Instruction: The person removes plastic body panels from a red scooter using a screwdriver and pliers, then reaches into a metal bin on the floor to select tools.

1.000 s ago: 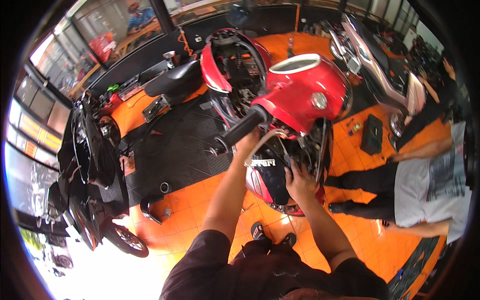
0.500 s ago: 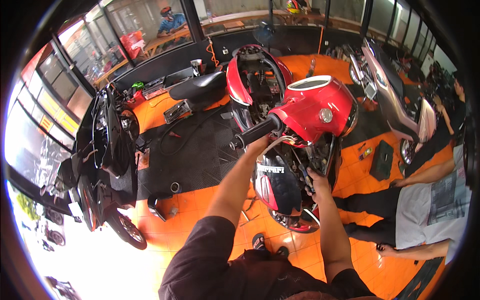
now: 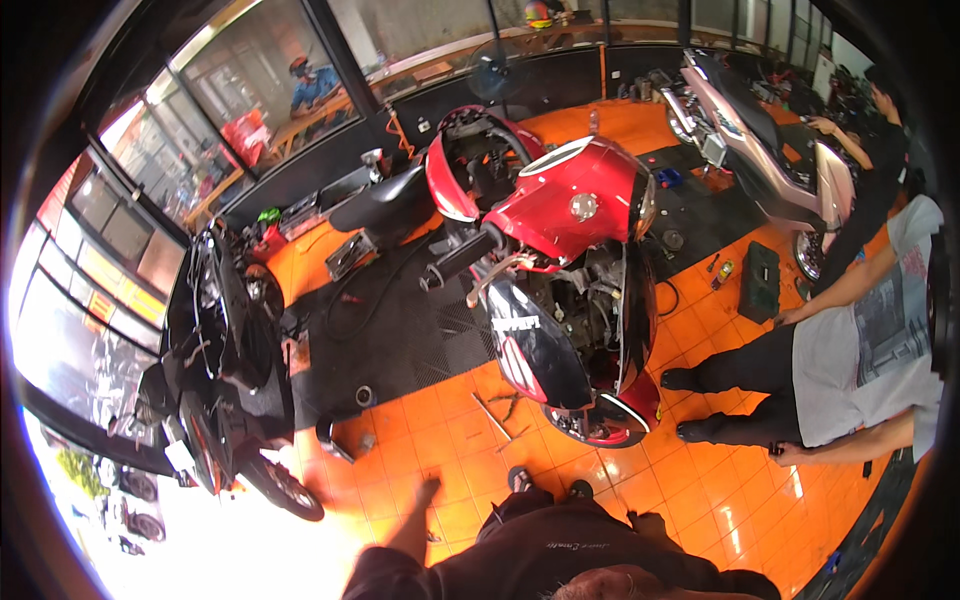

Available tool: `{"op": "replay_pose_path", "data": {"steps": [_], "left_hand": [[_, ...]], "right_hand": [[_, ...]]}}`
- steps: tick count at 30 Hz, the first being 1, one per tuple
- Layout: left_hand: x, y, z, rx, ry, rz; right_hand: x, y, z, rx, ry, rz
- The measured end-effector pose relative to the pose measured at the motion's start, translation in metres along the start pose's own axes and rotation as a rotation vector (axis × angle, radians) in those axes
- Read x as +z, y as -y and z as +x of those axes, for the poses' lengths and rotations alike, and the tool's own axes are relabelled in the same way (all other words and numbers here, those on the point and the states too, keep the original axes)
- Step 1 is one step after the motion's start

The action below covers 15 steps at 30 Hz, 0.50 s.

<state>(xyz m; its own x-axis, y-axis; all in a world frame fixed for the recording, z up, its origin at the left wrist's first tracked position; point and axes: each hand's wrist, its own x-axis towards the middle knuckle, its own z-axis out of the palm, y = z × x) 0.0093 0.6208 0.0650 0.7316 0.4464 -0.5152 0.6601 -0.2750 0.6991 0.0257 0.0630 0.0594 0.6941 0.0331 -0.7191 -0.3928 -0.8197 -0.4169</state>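
A red and black scooter point(image 3: 575, 225) stands in front of me, its front panel off so that wiring and metal parts show. Its black handlebar grip point(image 3: 462, 256) points left, free of my hands. Low at the left, my left hand point(image 3: 428, 488) hangs beside my body, away from the scooter; blur hides how its fingers are held. My right hand point(image 3: 650, 523) is down by my right side, dark and partly hidden. It appears closed around a screwdriver point(image 3: 631, 516), whose thin shaft shows faintly over the tiles.
A black motorcycle point(image 3: 220, 350) stands at left, a pinkish scooter point(image 3: 760, 140) at far right. A person in a grey shirt point(image 3: 860, 350) is close on my right, near a dark toolbox point(image 3: 760, 282). Metal bars point(image 3: 493, 415) lie on the orange tiles. Another person crouches by the pinkish scooter.
My left hand has let go of the handlebar area and dropped to my side. My right hand has drawn the screwdriver out of the scooter's front and lowered it. My view has shifted.
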Motion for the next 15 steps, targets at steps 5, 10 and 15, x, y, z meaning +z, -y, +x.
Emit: {"op": "replay_pose_path", "data": {"steps": [5, 10, 15], "left_hand": [[0.073, 0.122, -0.076, -0.555, 0.136, -0.196], [0.051, 0.177, -0.089, -0.703, 0.079, -0.339], [-0.010, 0.245, -0.058, -0.640, 0.024, -0.401]], "right_hand": [[-0.013, -0.025, 0.016, 0.247, 0.352, -0.375], [0.000, 0.028, 0.068, 0.233, 0.334, -0.477], [0.069, 0.167, 0.145, 0.023, 0.315, -0.708]]}}
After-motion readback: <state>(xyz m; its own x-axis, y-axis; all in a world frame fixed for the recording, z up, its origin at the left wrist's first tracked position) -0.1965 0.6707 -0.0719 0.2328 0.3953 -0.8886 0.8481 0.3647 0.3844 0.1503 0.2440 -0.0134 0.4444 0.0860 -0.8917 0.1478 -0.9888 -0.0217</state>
